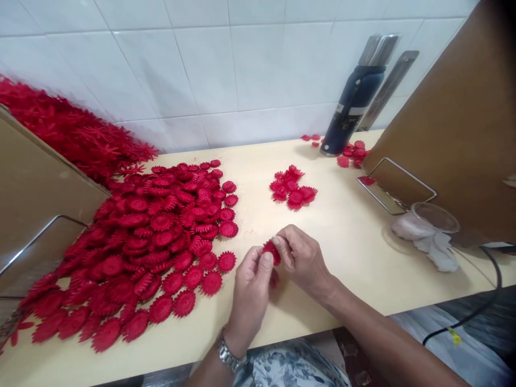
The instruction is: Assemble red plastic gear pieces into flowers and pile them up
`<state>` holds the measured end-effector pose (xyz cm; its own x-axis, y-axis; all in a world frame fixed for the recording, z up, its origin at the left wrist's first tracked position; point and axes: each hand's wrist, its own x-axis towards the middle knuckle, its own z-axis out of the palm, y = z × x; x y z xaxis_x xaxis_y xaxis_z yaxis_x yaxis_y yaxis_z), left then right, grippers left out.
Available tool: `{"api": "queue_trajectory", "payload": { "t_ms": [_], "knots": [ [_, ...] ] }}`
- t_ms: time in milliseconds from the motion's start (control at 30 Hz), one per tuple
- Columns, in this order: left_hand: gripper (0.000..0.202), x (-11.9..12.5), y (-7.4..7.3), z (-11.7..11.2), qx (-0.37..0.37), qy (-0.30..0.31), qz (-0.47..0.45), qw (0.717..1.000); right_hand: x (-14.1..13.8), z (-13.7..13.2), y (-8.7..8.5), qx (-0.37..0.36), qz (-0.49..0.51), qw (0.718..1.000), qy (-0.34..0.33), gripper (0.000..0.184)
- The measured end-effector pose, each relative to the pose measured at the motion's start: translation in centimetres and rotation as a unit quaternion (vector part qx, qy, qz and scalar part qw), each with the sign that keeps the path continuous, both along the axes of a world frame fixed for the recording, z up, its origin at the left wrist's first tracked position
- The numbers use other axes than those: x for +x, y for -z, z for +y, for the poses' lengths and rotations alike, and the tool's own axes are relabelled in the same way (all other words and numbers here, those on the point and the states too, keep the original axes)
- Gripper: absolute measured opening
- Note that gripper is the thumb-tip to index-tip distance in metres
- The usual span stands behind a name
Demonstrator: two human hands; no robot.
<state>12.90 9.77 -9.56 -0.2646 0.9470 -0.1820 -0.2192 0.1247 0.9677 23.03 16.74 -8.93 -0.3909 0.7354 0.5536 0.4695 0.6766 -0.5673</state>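
Between my two hands is a small red toothed disc [271, 250], shaped like a flower rosette. My left hand [255, 274] pinches its near side, the thumb lying over it. From the right, my right hand [300, 258] grips its upper edge between thumb and fingers. The fingertips partly cover the disc. Left of my hands spreads a large heap of similar red discs [161, 236], with several lying singly along its right edge. A small cluster of red discs [293, 187] rests on the table beyond my hands.
Loose red star-shaped pieces [76, 131] pile up at the back left, behind a cardboard panel [44, 193]. A dark blue thermos [355, 99] stands by the tiled wall. At right are a brown board [447, 134], a metal bookend [397, 185] and a plastic cup [437, 217] with tissue.
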Motion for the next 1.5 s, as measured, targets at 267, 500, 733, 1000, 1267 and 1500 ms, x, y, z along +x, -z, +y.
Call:
{"api": "queue_trajectory", "payload": {
  "t_ms": [267, 500, 733, 1000, 1267, 1500],
  "knots": [
    [0.032, 0.4, 0.0, 0.8, 0.009, -0.122, 0.027, 0.992, -2.1, -2.3, -0.3, 0.074, 0.025, 0.997, -0.017, 0.026],
    [0.031, 0.3, -0.4, 0.5, 0.079, -0.116, 0.234, 0.962, -2.1, -0.9, 0.7, -0.053, 0.001, 0.998, -0.014, 0.028],
    [0.033, -2.4, -1.4, 0.8, 0.081, -0.019, 0.27, 0.959, 0.4, -0.5, -1.8, -0.163, 0.001, 0.979, -0.119, 0.024],
    [0.03, -1.4, -0.8, 0.1, 0.044, 0.023, 0.062, 0.997, -0.4, -0.2, -0.6, -0.042, -0.024, 0.995, -0.083, 0.033],
    [0.029, -0.8, 0.1, -0.3, 0.022, 0.004, -0.033, 0.999, -0.8, -1.3, -0.8, 0.082, -0.012, 0.995, -0.062, 0.035],
    [0.03, -0.6, -0.9, -0.2, 0.062, -0.001, 0.155, 0.986, -0.5, -0.1, 0.1, -0.006, -0.035, 0.997, -0.067, 0.039]
  ]
}}
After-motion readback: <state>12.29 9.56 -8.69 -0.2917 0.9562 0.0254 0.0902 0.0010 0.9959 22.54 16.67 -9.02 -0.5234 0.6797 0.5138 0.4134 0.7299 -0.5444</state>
